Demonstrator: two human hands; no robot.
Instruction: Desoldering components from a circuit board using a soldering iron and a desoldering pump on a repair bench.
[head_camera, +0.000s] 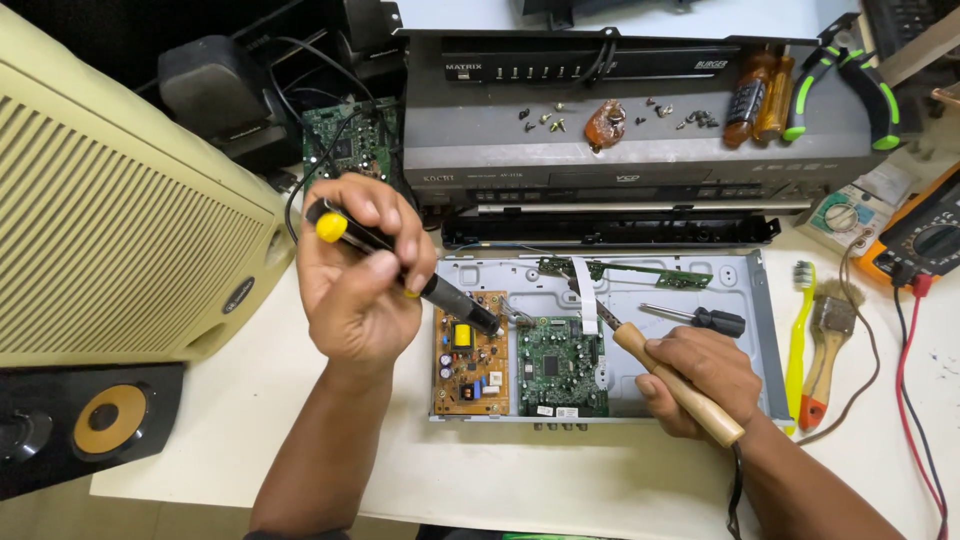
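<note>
Head view, the only one: left hand (355, 275) is wrapped around a black desoldering pump with a yellow plunger cap (400, 270), fingers curled tight on the barrel and the thumb lying along it near the cap; the nozzle points down at the upper right corner of the brown power board (470, 365). Right hand (700, 385) grips a soldering iron (670, 375) by its wooden handle, fingers closed round it, the metal tip angled up-left toward the same spot, between the brown board and the green main board (560, 365) just beside it. Both boards sit in the open metal chassis (745, 300) on the white table (560, 470). A white ribbon cable (588, 305) rises from the green board; a small black-handled screwdriver (700, 318) lies loose in the chassis. Judgement: the boards are light, stiff and fragile, with small raised parts, so best taken by the bare edges only. The iron looks light; hold only the wood, since the metal end is likely hot. The pump is light, rigid plastic, easily held mid-barrel. To the right, well apart, lie a yellow toothbrush (800, 330) and a paintbrush (825, 350).
</note>
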